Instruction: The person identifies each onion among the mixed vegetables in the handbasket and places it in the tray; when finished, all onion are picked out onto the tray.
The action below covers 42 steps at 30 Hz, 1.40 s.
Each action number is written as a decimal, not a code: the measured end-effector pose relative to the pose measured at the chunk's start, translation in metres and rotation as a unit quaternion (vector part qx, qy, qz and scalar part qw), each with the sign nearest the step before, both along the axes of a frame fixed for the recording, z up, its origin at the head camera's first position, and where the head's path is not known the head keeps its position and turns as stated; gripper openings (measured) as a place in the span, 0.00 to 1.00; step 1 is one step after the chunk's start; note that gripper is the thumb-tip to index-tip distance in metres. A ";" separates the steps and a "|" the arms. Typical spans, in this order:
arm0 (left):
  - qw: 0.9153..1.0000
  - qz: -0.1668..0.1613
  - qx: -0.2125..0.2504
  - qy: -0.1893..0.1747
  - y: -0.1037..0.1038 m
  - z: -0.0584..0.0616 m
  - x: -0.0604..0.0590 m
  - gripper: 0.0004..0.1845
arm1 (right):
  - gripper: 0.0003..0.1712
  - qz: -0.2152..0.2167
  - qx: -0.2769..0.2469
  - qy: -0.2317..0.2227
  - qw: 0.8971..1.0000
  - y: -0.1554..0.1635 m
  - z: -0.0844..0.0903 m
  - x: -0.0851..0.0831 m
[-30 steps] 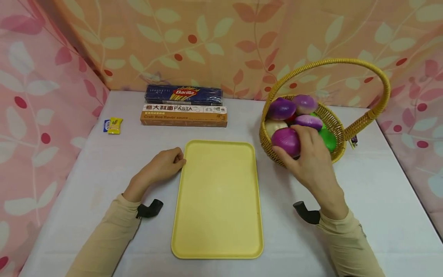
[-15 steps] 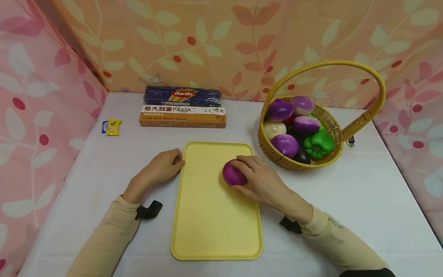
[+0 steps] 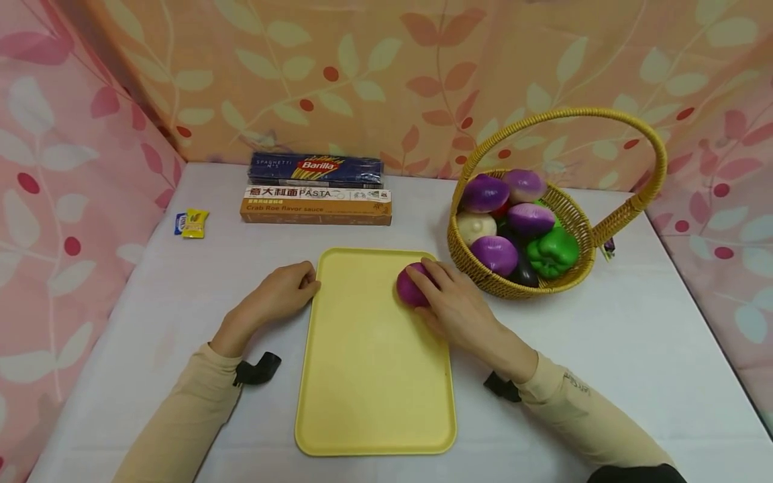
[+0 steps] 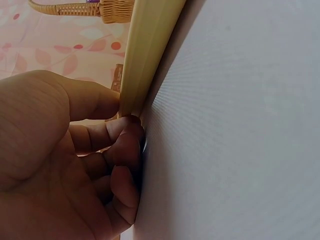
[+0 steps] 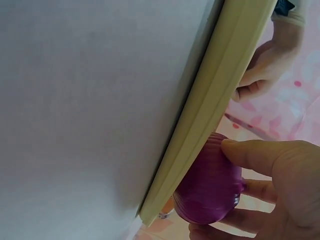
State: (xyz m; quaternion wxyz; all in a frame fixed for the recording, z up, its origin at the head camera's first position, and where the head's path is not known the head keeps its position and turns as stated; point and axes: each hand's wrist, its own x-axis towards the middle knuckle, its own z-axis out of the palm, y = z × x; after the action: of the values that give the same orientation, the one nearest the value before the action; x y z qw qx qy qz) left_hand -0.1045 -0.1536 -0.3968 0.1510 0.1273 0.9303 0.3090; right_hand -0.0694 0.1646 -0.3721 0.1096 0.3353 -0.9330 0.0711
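Note:
My right hand (image 3: 461, 308) grips a purple onion (image 3: 409, 287) at the upper right part of the yellow tray (image 3: 374, 376). In the right wrist view the thumb and fingers curl round the glossy, ridged onion (image 5: 212, 182), beside the tray's rim. Whether the onion's underside touches the tray is hard to tell. At the tray's upper left edge is my left hand (image 3: 282, 290). The left wrist view shows its thumb and curled fingers pinching the tray rim (image 4: 150, 45).
A wicker basket (image 3: 510, 291) with a tall handle stands right of the tray, holding purple and white vegetables, an eggplant (image 3: 524, 274) and a green pepper (image 3: 552, 253). Behind the tray lie a pasta box (image 3: 316, 208) and a spaghetti pack (image 3: 315, 169). Small packets (image 3: 193, 223) lie far left.
My right hand has carried the onion from the basket leftward to the tray, then shifted it slightly toward the tray's far edge. My left hand has stayed at the tray's edge.

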 end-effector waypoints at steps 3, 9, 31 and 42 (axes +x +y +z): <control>1.000 0.001 0.000 0.000 0.000 0.000 0.000 0.07 | 0.38 -0.002 0.009 0.003 1.000 0.000 -0.001 -0.001; 1.000 0.002 0.000 0.001 0.000 0.000 0.000 0.07 | 0.41 -0.007 0.019 -0.007 1.000 0.001 -0.001 -0.001; 1.000 0.000 -0.003 0.002 0.000 0.000 0.000 0.07 | 0.32 -0.016 -0.047 0.023 0.998 0.013 0.016 -0.004; 1.000 -0.001 -0.001 -0.003 -0.001 0.000 0.000 0.07 | 0.27 -0.178 -0.087 0.049 0.979 0.073 0.047 -0.037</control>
State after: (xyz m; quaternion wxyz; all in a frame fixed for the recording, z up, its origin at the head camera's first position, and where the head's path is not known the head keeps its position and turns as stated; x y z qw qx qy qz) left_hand -0.1047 -0.1543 -0.3972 0.1539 0.1270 0.9300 0.3087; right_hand -0.1064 0.2379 -0.3253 0.1948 0.1559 -0.9616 0.1145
